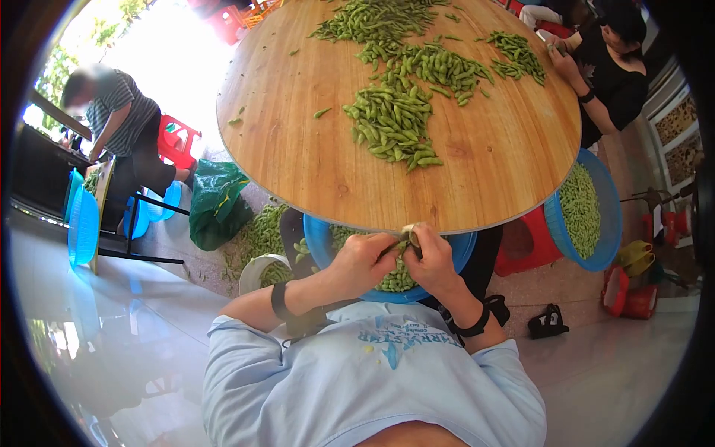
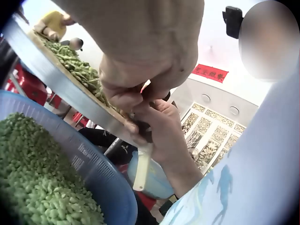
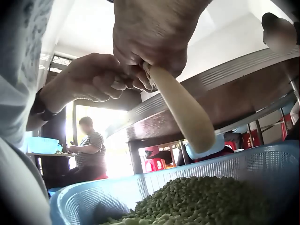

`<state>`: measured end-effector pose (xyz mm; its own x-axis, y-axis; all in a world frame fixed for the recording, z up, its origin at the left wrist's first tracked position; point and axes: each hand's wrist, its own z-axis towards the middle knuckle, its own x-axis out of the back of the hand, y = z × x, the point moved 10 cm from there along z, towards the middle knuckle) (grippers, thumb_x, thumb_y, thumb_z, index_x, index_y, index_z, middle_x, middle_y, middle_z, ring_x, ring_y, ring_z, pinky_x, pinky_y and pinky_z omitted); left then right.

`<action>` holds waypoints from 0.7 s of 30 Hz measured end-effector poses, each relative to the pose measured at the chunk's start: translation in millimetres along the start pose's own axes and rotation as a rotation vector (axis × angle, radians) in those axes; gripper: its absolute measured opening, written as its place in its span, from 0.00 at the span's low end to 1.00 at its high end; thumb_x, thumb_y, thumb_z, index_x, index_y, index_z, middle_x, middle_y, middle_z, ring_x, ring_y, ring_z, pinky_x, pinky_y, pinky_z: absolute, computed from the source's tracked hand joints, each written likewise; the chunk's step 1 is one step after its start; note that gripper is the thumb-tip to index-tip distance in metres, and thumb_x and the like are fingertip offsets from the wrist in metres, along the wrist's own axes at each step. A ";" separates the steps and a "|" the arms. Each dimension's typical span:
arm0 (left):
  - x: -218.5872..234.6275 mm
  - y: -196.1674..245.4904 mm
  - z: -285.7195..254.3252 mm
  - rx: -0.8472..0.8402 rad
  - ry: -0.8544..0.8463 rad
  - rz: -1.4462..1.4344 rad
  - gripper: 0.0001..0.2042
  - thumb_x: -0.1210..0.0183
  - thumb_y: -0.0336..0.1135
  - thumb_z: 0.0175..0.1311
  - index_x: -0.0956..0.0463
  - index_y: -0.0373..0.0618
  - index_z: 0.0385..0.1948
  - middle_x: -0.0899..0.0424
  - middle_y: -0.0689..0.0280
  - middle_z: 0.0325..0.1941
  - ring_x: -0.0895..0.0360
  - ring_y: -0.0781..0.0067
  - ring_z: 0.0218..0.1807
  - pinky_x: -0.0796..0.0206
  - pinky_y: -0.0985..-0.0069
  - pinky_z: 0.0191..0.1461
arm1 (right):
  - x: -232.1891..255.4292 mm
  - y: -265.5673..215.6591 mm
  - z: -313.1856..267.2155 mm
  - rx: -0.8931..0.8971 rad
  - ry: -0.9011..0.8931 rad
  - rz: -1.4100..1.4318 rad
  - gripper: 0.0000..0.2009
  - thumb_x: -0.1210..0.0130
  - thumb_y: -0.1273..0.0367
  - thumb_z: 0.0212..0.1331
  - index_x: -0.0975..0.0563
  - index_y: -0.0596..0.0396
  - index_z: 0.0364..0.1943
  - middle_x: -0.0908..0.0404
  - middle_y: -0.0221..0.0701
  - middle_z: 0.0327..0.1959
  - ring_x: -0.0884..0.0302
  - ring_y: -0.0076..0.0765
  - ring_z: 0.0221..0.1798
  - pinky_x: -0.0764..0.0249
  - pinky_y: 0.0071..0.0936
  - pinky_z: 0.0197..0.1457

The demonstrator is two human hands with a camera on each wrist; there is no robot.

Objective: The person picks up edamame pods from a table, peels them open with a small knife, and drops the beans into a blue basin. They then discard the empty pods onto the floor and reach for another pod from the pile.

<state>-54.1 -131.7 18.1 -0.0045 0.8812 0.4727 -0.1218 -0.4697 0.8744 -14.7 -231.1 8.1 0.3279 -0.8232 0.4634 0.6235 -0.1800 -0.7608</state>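
Both hands meet over a blue basket (image 1: pixel 315 240) at the near edge of the round wooden table (image 1: pixel 298 160). My right hand (image 1: pixel 433 262) grips a tool by its pale, rounded handle (image 3: pixel 183 108); its working end is hidden among the fingers. From the other side, my left hand (image 1: pixel 359 262) pinches what looks like a green pod, mostly covered by fingers and thumb. The fingertips of the two hands almost touch. Shelled green beans (image 2: pixel 44 180) are heaped in the basket below. Unshelled green pods (image 1: pixel 391 123) lie in piles on the table.
On the right, another blue basket (image 1: pixel 611 212) of beans stands by a red stool (image 1: pixel 529 242). Pods spill on the floor near a green bag (image 1: pixel 216 201) and a white bucket (image 1: pixel 257 268). A person (image 1: pixel 614 67) sits at the table's right; another (image 1: pixel 123 112) works at left.
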 end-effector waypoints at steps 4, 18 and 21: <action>-0.5 -15.1 -4.9 0.030 0.061 0.014 0.04 0.49 0.25 0.56 0.28 0.34 0.27 0.29 0.52 0.18 0.29 0.59 0.19 0.37 0.68 0.25 | -2.9 -11.5 -0.4 0.057 -0.029 -0.029 0.13 0.47 0.82 0.42 0.30 0.62 0.37 0.29 0.42 0.30 0.26 0.51 0.30 0.28 0.37 0.32; -17.8 -31.3 -10.8 -0.181 0.037 0.171 0.12 0.49 0.24 0.57 0.28 0.35 0.43 0.21 0.51 0.36 0.23 0.48 0.34 0.31 0.65 0.38 | 1.6 5.4 -13.6 -0.073 -0.088 -0.179 0.10 0.47 0.79 0.46 0.30 0.60 0.35 0.29 0.42 0.28 0.25 0.51 0.29 0.28 0.40 0.30; -8.1 -17.2 -18.0 -0.162 0.088 0.097 0.13 0.44 0.26 0.58 0.28 0.35 0.45 0.20 0.56 0.37 0.22 0.55 0.33 0.30 0.69 0.36 | 2.0 14.8 -13.9 -0.162 -0.067 -0.033 0.11 0.48 0.79 0.47 0.29 0.61 0.38 0.27 0.44 0.29 0.25 0.52 0.30 0.29 0.37 0.32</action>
<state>-69.8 -129.8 -2.8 -0.1101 0.8370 0.5360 -0.2743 -0.5439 0.7930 -14.7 -242.8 -8.6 0.3588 -0.7786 0.5148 0.5137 -0.2958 -0.8054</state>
